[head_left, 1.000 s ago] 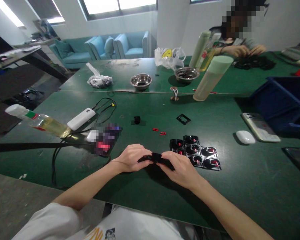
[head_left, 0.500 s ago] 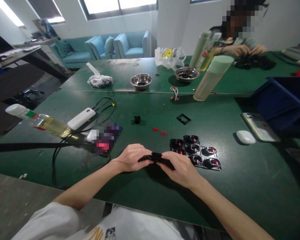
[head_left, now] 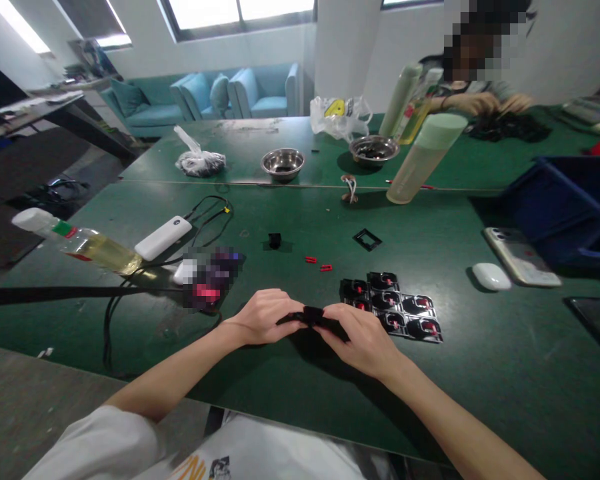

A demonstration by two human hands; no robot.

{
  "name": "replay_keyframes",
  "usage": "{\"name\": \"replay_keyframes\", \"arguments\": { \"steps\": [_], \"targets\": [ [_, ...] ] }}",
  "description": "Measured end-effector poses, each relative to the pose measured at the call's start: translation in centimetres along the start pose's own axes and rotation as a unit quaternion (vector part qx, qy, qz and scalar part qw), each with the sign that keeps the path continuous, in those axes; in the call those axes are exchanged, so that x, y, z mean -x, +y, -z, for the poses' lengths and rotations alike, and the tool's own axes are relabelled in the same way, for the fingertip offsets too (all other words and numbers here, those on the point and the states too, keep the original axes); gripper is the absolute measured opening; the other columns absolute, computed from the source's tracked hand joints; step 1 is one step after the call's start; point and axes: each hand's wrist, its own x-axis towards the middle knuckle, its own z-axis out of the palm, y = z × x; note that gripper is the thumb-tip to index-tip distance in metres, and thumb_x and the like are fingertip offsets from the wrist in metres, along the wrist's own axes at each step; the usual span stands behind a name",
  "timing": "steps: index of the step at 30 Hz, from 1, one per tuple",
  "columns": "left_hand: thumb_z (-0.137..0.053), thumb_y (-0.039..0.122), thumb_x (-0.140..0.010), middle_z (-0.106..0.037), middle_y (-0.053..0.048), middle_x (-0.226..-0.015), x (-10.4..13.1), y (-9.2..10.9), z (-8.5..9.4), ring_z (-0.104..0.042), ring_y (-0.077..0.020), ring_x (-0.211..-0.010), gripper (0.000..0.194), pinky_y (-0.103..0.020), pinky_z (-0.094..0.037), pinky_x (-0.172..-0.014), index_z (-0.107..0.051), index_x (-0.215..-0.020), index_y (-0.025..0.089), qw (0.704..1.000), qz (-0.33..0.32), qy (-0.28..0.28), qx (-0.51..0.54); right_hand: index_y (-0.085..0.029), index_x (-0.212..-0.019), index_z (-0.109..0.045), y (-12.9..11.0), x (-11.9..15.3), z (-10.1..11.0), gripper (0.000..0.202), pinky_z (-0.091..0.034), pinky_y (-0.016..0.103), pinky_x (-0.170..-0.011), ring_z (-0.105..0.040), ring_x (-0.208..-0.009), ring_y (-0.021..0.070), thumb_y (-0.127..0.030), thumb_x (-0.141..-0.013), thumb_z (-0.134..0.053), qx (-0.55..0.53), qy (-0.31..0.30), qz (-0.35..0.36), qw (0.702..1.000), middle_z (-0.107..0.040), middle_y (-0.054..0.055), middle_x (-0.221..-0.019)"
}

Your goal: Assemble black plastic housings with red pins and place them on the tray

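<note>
Between my two hands, just above the green table, is a small black plastic part (head_left: pixel 312 315). My left hand (head_left: pixel 266 316) pinches its left side between thumb and fingers. My right hand (head_left: pixel 363 337) grips the opposite side the same way, and the fingers hide much of the part. To the right of my right hand lie several black square parts with red pieces (head_left: pixel 389 300), set close together. Beyond my hands rest two small red clips (head_left: pixel 325 268), a black square frame (head_left: pixel 367 239) and a small black block (head_left: pixel 275 241).
A phone (head_left: pixel 215 280) and a bottle of yellow liquid (head_left: pixel 100 250) lie left, with a white power bank (head_left: pixel 163 237) and cables. Farther back are a steel bowl (head_left: pixel 283 163) and a tall green-capped bottle (head_left: pixel 427 159). A blue bin (head_left: pixel 563 207) stands right. Another person's hands (head_left: pixel 485 103) work opposite.
My hands stay nearly in place, both still gripping the black part. A little more of it shows by my left fingertips. The whole view has shifted very slightly.
</note>
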Motion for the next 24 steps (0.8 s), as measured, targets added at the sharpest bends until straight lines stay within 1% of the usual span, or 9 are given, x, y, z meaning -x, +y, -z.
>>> {"name": "replay_keyframes", "arguments": {
  "steps": [3, 6, 24],
  "targets": [
    [-0.065, 0.029, -0.104, -0.081, -0.007, -0.095, 0.06, -0.02, -0.03, -0.073, -0.0176, -0.075, 0.017, -0.031, -0.058, -0.071, -0.067, -0.115, 0.016, 1.0, 0.006, -0.001, -0.001, -0.021, -0.115, -0.06, 0.09, 0.12, -0.07, 0.011, -0.062, 0.031, -0.076, -0.078, -0.087, 0.0206, -0.02, -0.104, -0.064, -0.003, -0.003, 0.003, 1.0, -0.078, 0.008, -0.1],
    [-0.065, 0.028, -0.104, -0.08, -0.007, -0.094, 0.0, 0.06, 0.0, -0.073, -0.0174, -0.075, 0.018, -0.031, -0.058, -0.072, -0.067, -0.116, 0.015, 1.0, 0.009, -0.004, 0.0, -0.021, -0.113, -0.06, 0.09, 0.12, -0.04, 0.01, -0.062, 0.031, -0.074, -0.077, -0.085, 0.0206, -0.02, -0.104, -0.063, -0.001, -0.003, 0.002, 1.0, -0.078, 0.008, -0.099],
    [-0.063, 0.029, -0.105, -0.081, -0.008, -0.1, -0.11, 0.11, 0.04, -0.073, -0.0169, -0.076, 0.017, -0.03, -0.057, -0.072, -0.068, -0.115, 0.017, 1.0, 0.001, 0.001, -0.001, -0.022, -0.113, -0.06, -0.11, -0.09, 0.17, 0.01, -0.062, 0.031, -0.075, -0.076, -0.086, 0.0198, -0.02, -0.104, -0.062, -0.006, -0.015, -0.008, 1.0, -0.078, 0.007, -0.1]
  ]
}}
